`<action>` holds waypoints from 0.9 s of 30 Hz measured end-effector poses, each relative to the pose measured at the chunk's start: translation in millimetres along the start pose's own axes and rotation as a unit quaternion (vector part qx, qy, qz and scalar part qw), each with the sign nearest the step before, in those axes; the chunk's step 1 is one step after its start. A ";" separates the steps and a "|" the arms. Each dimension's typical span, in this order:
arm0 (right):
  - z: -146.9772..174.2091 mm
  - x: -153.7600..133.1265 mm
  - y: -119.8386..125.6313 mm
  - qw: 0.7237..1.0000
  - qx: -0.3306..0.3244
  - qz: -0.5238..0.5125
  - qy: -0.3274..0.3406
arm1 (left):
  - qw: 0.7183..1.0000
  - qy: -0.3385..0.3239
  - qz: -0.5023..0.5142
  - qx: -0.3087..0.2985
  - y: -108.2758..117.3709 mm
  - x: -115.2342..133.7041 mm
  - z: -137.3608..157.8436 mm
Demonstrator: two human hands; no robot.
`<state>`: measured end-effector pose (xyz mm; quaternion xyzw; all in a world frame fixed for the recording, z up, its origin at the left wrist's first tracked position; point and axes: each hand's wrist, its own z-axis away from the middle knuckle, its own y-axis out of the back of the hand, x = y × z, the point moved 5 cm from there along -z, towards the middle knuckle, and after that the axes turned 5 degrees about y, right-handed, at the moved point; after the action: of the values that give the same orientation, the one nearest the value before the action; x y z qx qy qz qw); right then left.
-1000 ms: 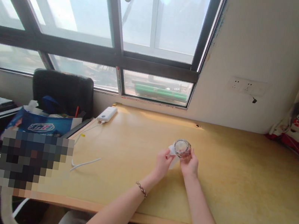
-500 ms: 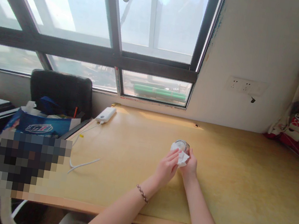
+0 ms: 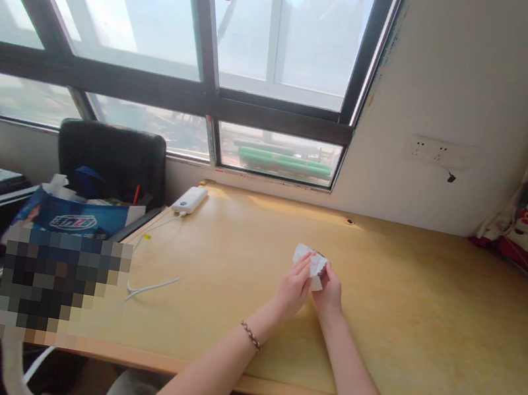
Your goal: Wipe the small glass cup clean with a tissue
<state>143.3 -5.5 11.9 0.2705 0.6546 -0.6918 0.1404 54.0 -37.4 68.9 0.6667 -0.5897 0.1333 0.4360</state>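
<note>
Pressing a crumpled white tissue against a small dark object, the left hand has its fingers closed on the paper, which covers the object almost wholly, so what it is cannot be told. The right hand grips that object from the other side, thumb up against the tissue. Both hands meet above the middle of the wooden desk, wrists close together; a braided bracelet sits on the left wrist. Well apart to the left, a white power bank lies near the window with its cable trailing over the desk edge, beside a black chair holding a blue bag
</note>
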 end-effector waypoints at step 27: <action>-14.8 -26.6 29.7 0.993 0.084 -0.001 0.080 | 0.998 -0.038 -0.022 -0.046 -6.0 10.0 3.5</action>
<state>184.1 1.7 2.1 0.3350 0.6040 -0.7204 0.0638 61.0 -47.1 71.2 0.6637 -0.5963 0.0711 0.4460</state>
